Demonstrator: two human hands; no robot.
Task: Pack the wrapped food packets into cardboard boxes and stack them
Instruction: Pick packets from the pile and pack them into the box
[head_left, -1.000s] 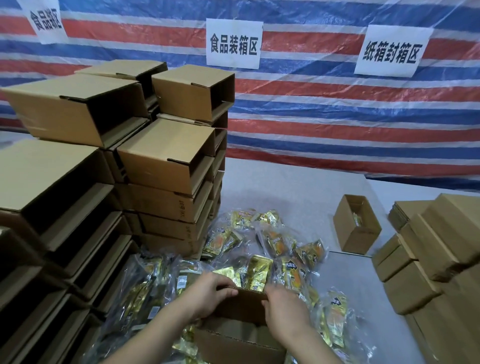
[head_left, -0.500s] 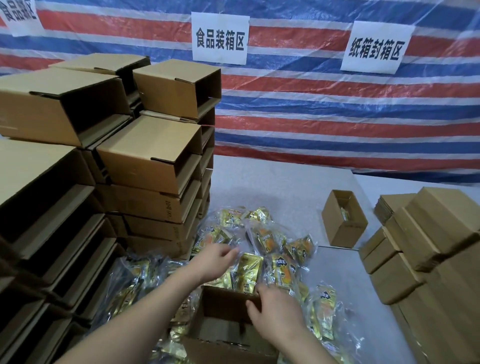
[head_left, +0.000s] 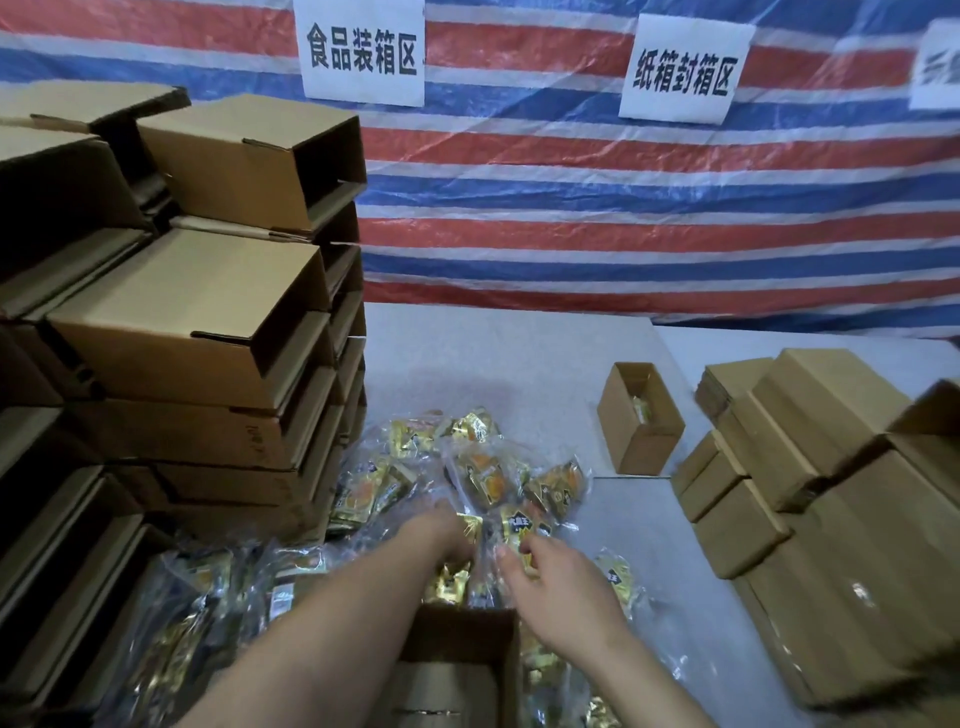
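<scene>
Packets (head_left: 488, 483) of wrapped food lie in a loose heap at lower centre of the head view, on the grey table (head_left: 498, 358), spilling toward the lower left under the box stacks.

Head view, current state:
- Open box (head_left: 457, 665) sits at the bottom centre, just nearer the camera than the heap, mouth upward. Its contents cannot be made out.
- Left hand (head_left: 447, 530) reaches over the box's far edge into the heap; its fingers are buried among the wrappers, so whether they are closed on a packet cannot be told.
- Right hand (head_left: 545, 582) is beside it, fingertips curled onto a gold packet (head_left: 519, 530) at the heap's near edge (a pinch, by the look of it).

Change since the earlier frames: one second ago both hands rested on the box's far rim; half a second ago the left had gone forward to the heap while the right stayed on the rim. Both hands are now off the box and in the packets. Judgement: box positioning is complete and the loading step has begun.

Surroundings:
- Empty boxes (head_left: 197, 332), left half of frame, stacked on their sides.
- Small box (head_left: 639, 415), right of centre, open and holding a packet.
- Closed boxes (head_left: 810, 467), right edge, stacked.
- Striped tarpaulin (head_left: 623, 218) with paper signs (head_left: 363, 52) across the top.
</scene>
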